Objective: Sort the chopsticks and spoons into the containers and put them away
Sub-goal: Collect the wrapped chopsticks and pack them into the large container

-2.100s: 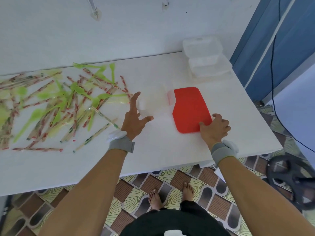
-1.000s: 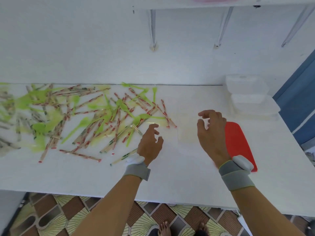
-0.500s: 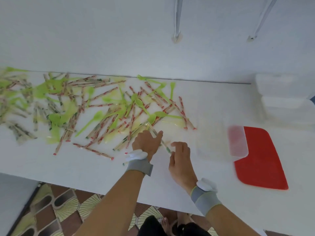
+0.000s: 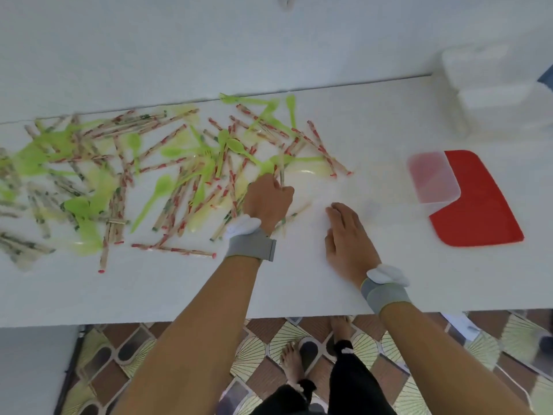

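**Left hand grips chopsticks at the edge of the pile; right hand rests flat on the table**

Seen from above, a white table [image 4: 299,283] carries a wide scatter of wrapped chopsticks [image 4: 167,166] and green plastic spoons [image 4: 155,193], filling its left half. The left hand [image 4: 267,200] sits at the pile's right edge, at about 3 o'clock from the heap's middle, fingers curled around a few chopsticks whose ends stick out at 12 o'clock and at 5 o'clock from the fist. The right hand [image 4: 347,235] lies just beside it at 4 o'clock, palm down, fingers straight and relaxed on bare table, holding nothing.

At 2 o'clock from the right hand, well apart, a clear open container [image 4: 434,181] partly overlaps a red lid [image 4: 478,211]. Stacked clear containers [image 4: 493,88] stand at the table's far right corner. Both wrists wear grey bands [image 4: 251,247]. Patterned floor tiles [image 4: 254,354] and bare feet show below the table edge.
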The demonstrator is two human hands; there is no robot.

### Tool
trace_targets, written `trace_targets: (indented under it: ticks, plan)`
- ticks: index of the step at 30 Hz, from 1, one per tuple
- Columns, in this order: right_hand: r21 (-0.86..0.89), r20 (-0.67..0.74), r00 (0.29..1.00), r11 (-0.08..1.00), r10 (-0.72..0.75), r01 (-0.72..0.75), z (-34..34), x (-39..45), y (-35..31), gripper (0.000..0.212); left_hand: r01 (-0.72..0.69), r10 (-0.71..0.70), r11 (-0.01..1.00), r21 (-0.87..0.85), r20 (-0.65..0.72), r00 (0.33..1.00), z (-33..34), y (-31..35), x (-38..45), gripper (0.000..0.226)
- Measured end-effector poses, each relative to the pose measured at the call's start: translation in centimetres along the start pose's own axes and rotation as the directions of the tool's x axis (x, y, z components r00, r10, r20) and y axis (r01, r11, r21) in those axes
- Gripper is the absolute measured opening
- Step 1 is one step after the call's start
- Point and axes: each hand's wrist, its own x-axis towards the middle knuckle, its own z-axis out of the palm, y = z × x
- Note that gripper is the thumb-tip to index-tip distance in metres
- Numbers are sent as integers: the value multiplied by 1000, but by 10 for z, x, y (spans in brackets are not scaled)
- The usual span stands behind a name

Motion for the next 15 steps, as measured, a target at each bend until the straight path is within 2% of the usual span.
trace_targets:
  ticks: [4, 7, 12, 15]
  plan:
    - [-16, -25, 1000, 1000, -8, 8, 3, -3, 0, 51, -139, 136, 990, 29, 95, 986, -7, -13, -8, 11]
    - [-3, -29, 999, 1000, 13, -13, 4, -2, -1, 50, -219, 210, 971, 94, 98, 973, 6, -32, -20, 10]
    - [14, -20, 998, 998, 56, -56, 3, -2, -2, 52, -215, 205, 965, 150, 79, 976, 24, -47, -24, 12]
    - [25, -19, 998, 998, 64, -64, 3, -2, -2, 53, -231, 220, 959, 162, 83, 972, 26, -47, -25, 23]
